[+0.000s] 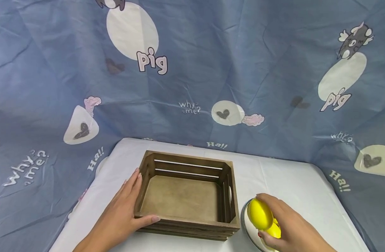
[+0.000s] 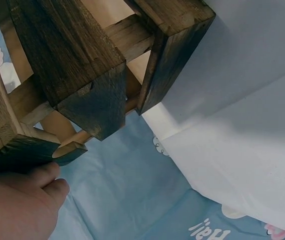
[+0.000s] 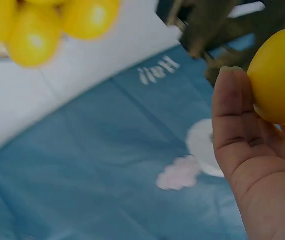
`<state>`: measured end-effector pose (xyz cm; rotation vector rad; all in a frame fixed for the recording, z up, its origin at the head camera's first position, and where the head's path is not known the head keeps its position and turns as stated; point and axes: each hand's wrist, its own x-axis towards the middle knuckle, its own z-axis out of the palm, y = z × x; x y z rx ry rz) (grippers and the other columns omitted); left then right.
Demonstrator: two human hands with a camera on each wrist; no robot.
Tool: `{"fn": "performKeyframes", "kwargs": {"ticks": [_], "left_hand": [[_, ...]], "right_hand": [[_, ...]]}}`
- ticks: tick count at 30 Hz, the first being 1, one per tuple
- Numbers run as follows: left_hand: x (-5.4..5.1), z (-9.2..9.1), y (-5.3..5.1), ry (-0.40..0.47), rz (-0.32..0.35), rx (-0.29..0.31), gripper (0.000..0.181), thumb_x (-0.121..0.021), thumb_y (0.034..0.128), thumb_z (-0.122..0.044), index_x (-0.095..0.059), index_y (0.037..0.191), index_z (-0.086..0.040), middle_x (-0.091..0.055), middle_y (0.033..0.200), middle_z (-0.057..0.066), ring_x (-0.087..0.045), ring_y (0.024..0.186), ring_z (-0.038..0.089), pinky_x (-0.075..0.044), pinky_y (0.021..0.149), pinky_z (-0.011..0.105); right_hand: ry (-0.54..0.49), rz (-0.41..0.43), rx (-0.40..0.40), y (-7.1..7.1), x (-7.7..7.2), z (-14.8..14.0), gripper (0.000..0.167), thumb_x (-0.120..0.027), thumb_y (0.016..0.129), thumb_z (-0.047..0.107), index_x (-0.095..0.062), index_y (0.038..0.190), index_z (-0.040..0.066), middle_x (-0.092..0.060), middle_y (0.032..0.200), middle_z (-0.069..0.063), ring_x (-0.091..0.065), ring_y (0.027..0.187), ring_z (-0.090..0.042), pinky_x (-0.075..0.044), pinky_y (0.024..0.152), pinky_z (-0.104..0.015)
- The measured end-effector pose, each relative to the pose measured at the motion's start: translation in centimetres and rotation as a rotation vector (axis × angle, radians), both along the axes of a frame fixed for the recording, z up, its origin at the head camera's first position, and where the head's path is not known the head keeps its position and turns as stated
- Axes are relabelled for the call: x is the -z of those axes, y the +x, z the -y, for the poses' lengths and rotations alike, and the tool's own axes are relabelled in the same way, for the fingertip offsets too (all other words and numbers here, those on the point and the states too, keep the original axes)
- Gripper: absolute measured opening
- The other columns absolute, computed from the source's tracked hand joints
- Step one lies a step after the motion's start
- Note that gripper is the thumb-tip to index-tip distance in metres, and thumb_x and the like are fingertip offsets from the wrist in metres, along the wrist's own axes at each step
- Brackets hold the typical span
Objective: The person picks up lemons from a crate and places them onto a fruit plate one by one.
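In the head view, my right hand (image 1: 290,224) holds a yellow lemon (image 1: 260,214) between thumb and fingers, above a white plate (image 1: 250,227) with a dark rim. More yellow fruit (image 1: 274,231) lies on that plate, partly hidden by the hand. The right wrist view shows the held lemon (image 3: 280,77) against the fingers. My left hand (image 1: 124,206) rests at the near left corner of a brown slatted wooden crate (image 1: 183,196). Its fairly straight fingers lie along the left side, and the thumb touches the front rim. Only bare floor shows inside the crate.
A white cloth (image 1: 274,175) covers the table under crate and plate. Behind and beside it hangs a blue printed sheet (image 1: 186,77). Several yellow fruits (image 3: 35,42) show blurred at the upper left of the right wrist view.
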<state>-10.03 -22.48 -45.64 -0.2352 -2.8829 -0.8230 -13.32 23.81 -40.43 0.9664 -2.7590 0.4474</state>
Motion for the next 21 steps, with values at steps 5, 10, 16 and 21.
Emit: {"fn": "performKeyframes", "kwargs": {"ticks": [5,10,16,21], "left_hand": [[0.0,0.0,0.0,-0.004,0.015,0.002,0.132,-0.070,0.0775,-0.082,-0.016,0.167,-0.002,-0.006,0.176,0.007,-0.020,0.155,0.045,-0.032,0.112,0.069],[0.0,0.0,0.0,0.000,0.015,0.003,0.132,-0.070,0.0773,-0.082,-0.016,0.167,-0.002,-0.006,0.175,0.008,-0.020,0.155,0.045,-0.032,0.112,0.069],[0.0,0.1,0.1,0.000,-0.005,-0.003,0.132,-0.072,0.0770,-0.080,-0.017,0.167,-0.001,-0.008,0.175,0.008,-0.020,0.155,0.045,-0.032,0.112,0.068],[0.0,0.0,0.0,-0.004,-0.015,-0.001,0.130,-0.073,0.0781,-0.079,-0.018,0.166,0.000,-0.008,0.175,0.007,-0.020,0.154,0.047,-0.031,0.113,0.068]], "right_hand": [[0.039,0.066,0.114,1.2,3.9,-1.2,0.091,-0.097,0.067,0.031,-0.052,0.145,0.014,-0.063,0.131,0.003,-0.062,0.104,-0.009,-0.060,0.082,-0.035],[0.101,0.167,0.139,1.6,7.0,-1.7,0.085,-0.096,0.069,0.031,-0.056,0.141,0.009,-0.058,0.137,-0.005,-0.064,0.108,-0.019,-0.060,0.080,-0.033],[0.172,0.248,0.128,1.1,8.3,-1.9,0.081,-0.096,0.069,0.025,-0.057,0.139,0.012,-0.052,0.137,-0.005,-0.060,0.098,-0.013,-0.058,0.074,-0.028],[0.233,0.182,0.069,0.8,8.8,-1.8,0.081,-0.097,0.067,0.021,-0.058,0.137,0.011,-0.055,0.133,-0.008,-0.062,0.097,-0.018,-0.060,0.079,-0.038]]}}
